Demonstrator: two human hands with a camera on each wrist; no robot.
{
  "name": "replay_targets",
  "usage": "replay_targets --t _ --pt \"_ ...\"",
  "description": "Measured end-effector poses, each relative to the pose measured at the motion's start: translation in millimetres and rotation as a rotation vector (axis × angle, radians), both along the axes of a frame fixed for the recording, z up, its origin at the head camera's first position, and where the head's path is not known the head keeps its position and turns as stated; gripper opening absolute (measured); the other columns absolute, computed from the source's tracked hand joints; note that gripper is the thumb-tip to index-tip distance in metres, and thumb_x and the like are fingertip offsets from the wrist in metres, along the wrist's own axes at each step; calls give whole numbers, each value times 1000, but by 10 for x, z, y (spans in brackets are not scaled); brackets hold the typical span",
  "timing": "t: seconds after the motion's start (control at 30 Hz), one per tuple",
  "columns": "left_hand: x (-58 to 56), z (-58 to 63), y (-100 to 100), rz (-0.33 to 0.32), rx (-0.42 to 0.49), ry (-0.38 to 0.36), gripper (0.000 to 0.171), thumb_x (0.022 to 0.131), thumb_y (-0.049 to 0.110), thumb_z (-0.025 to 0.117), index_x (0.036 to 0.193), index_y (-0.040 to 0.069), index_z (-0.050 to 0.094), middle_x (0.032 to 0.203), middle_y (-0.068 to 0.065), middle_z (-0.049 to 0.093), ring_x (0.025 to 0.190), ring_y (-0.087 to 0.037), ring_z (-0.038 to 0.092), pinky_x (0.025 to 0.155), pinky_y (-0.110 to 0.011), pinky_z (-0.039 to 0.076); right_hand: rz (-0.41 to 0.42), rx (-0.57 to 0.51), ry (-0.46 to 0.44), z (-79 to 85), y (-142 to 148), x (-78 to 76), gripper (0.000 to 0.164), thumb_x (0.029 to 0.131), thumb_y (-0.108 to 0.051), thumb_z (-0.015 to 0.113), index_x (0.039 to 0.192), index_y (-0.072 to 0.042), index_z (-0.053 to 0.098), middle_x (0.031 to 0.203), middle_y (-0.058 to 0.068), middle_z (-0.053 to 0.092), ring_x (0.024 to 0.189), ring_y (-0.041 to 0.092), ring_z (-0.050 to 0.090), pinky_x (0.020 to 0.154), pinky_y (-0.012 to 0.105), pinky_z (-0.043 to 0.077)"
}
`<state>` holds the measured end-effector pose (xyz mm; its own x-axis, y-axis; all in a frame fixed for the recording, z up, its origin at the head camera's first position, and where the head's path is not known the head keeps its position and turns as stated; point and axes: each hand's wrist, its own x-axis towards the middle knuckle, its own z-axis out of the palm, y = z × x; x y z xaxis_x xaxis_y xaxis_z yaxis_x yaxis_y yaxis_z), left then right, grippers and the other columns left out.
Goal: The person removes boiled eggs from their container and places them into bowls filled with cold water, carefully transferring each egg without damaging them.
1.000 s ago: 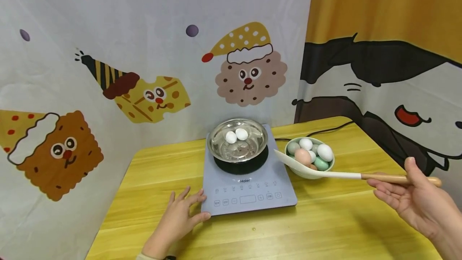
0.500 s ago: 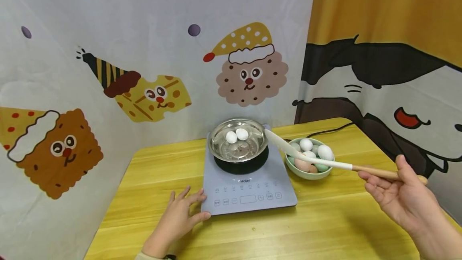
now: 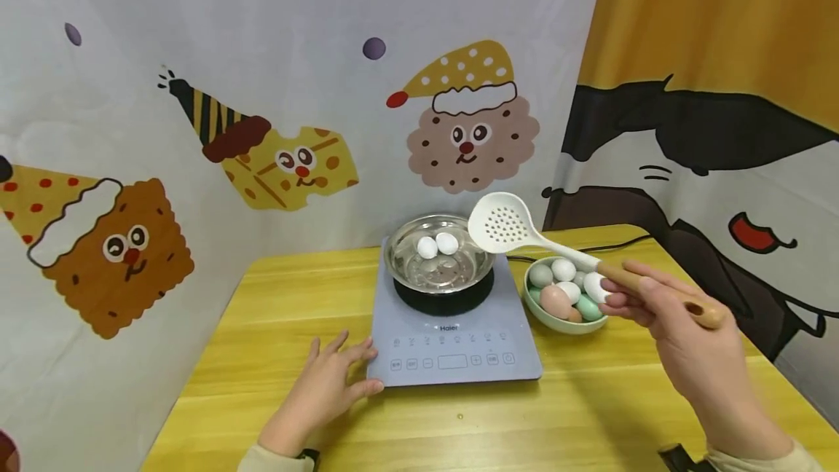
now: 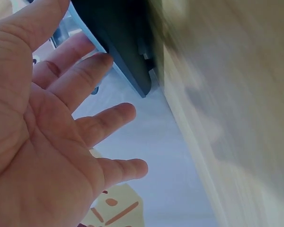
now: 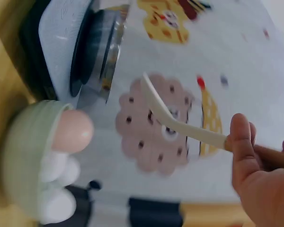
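Observation:
My right hand [image 3: 688, 344] grips the wooden handle of a white slotted skimmer [image 3: 501, 223], also plain in the right wrist view as a white skimmer [image 5: 156, 104]. Its perforated head is raised over the right rim of a steel pan [image 3: 409, 279], where two white eggs [image 3: 437, 245] lie in clear water. The pan stands on a pale Haier induction cooktop [image 3: 452, 344]. My left hand [image 3: 328, 377] rests at the cooktop's left front edge, fingers spread and touching its side. In the left wrist view those fingers [image 4: 85, 80] lie against the cooktop's edge [image 4: 118, 52].
A pale green bowl [image 3: 557, 323] heaped with white, green and brown eggs stands right of the cooktop, below the skimmer's handle. A black cord [image 3: 616, 245] runs along the back of the yellow wooden table [image 3: 275, 297]. A printed cartoon curtain [image 3: 314, 35] hangs close behind.
My right hand has moved left and turned the skimmer, so its head has risen to the pan's right rim and now shows its holes. My left hand stays at the cooktop.

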<state>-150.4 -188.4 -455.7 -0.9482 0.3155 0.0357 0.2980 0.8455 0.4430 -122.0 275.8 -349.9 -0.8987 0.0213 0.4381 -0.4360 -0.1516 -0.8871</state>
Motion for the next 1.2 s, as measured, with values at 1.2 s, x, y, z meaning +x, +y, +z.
replay_targets --t 1.2 --pt "-52 -25 -43 -37 -70 109 52 86 51 84 128 20 78 145 2 71 149 -48 50 126 -81 17 18 950 502 -169 -927 -669 42 95 -1 72 137 -4 71 116 8 82 81 1 64 66 15 57"
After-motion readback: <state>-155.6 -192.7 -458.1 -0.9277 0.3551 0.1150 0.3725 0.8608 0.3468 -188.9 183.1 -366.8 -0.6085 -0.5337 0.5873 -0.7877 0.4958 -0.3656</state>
